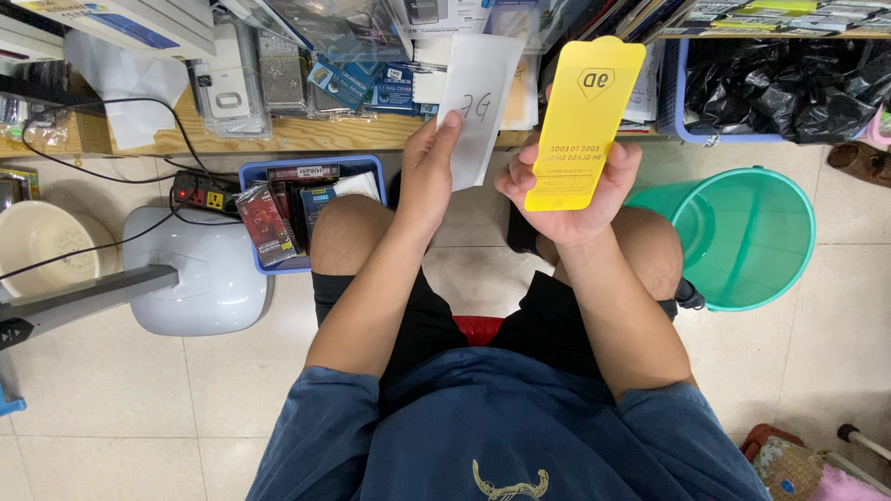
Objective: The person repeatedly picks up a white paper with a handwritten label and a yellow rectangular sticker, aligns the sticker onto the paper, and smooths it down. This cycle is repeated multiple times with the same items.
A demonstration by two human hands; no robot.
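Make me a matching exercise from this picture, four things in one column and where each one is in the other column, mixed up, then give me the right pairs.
Things:
1. yellow card
2. white sleeve
3. green bucket
4. blue basket

Places:
A. on the floor by the person's left knee
B. held up in the right hand
C. on the floor by the person's right knee
D. held up in the left hand

Pairs: 1-B, 2-D, 3-C, 4-A
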